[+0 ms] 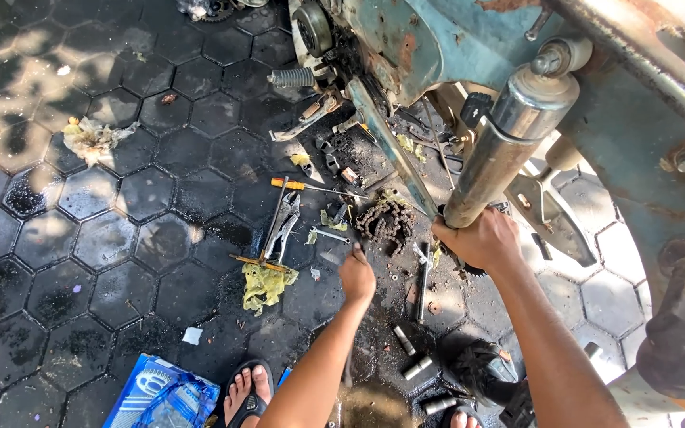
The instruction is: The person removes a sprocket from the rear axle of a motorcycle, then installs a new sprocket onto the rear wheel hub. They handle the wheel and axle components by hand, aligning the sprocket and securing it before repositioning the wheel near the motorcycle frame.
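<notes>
Oily hexagonal paving (105, 238), tools scattered. Far left, a crumpled rag (93, 139); further right, pliers (283, 226) and an orange-handled screwdriver (311, 185) beside a yellow rag (265, 284). Left hand (357, 276) reaches down over the paving, fingers closed, whether it holds anything I cannot tell. A heaped drive chain (386, 222) lies just beyond it, up and right. Right hand (481, 238) has its grip wrapped around the lower end of the chrome shock absorber (509, 139), long axis slanting up-right toward the blue frame (438, 36).

Outdoor repair yard, oily hexagonal pavers (105, 238), scattered tools, rusty blue vehicle frame (438, 40)
</notes>
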